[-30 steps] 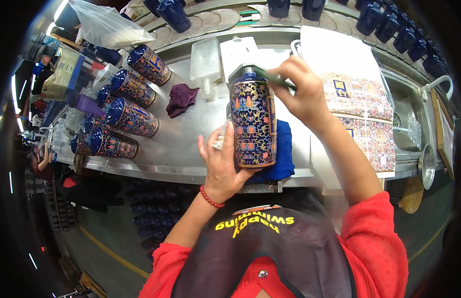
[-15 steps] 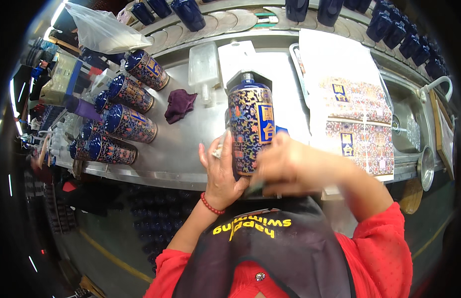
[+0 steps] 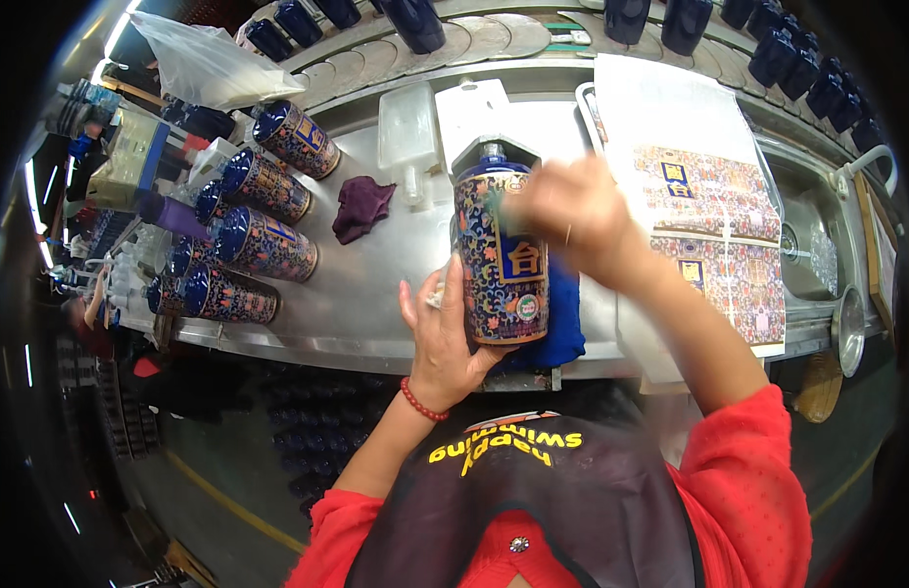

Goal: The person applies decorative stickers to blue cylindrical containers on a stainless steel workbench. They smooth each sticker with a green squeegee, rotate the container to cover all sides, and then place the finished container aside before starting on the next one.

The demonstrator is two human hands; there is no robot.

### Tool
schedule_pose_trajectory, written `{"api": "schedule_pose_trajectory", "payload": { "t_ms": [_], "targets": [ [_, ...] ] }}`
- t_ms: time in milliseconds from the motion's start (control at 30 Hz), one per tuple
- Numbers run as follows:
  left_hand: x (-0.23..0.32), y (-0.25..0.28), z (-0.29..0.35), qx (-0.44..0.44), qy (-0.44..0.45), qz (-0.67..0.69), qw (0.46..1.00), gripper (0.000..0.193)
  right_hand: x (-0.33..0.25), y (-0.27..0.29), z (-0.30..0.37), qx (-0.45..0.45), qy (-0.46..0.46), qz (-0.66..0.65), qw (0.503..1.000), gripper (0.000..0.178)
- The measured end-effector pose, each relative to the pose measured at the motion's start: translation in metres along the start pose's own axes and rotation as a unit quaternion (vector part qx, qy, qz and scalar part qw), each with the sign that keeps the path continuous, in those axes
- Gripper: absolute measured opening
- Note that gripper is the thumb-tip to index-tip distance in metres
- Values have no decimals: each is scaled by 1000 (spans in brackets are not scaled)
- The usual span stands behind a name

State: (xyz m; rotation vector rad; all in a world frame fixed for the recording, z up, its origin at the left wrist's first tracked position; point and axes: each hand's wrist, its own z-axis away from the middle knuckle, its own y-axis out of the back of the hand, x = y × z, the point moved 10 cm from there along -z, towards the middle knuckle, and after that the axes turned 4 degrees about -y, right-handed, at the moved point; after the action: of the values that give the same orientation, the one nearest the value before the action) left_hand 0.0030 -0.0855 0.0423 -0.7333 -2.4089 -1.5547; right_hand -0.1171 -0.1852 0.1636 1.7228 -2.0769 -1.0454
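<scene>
hands [image 3: 440, 343] [image 3: 577, 211]: 2 | held bottle [image 3: 489, 279]: 1 | other patterned bottles [image 3: 268, 243]: at least 7 | cloths [image 3: 362, 209] [image 3: 568, 328]: 2

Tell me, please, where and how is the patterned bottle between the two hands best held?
Probably by the lower body of the patterned bottle, coming from its left side, where the left hand rests. The broad body offers more to hold than the narrow neck, which points away from the person. The right hand covers part of the upper right.
</scene>
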Motion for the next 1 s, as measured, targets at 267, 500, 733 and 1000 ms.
{"api": "schedule_pose_trajectory", "payload": {
  "t_ms": [267, 500, 733, 1000],
  "targets": [
    [12, 4, -6, 8, -8, -42, 999, 115, 73, -22, 57, 43, -368, -210, 905, 26],
    [-1, -3, 0, 5, 11, 20, 1000, 114, 72, -32, 93, 168, -440, -288, 834, 39],
    [-11, -14, 3, -26, 20, 38, 999, 115, 68, -37, 113, 179, -462, -352, 794, 32],
    [-6, 19, -27, 14, -98, 53, 994, 114, 59, -45, 133, 190, -469, -432, 746, 32]
  ]
}}
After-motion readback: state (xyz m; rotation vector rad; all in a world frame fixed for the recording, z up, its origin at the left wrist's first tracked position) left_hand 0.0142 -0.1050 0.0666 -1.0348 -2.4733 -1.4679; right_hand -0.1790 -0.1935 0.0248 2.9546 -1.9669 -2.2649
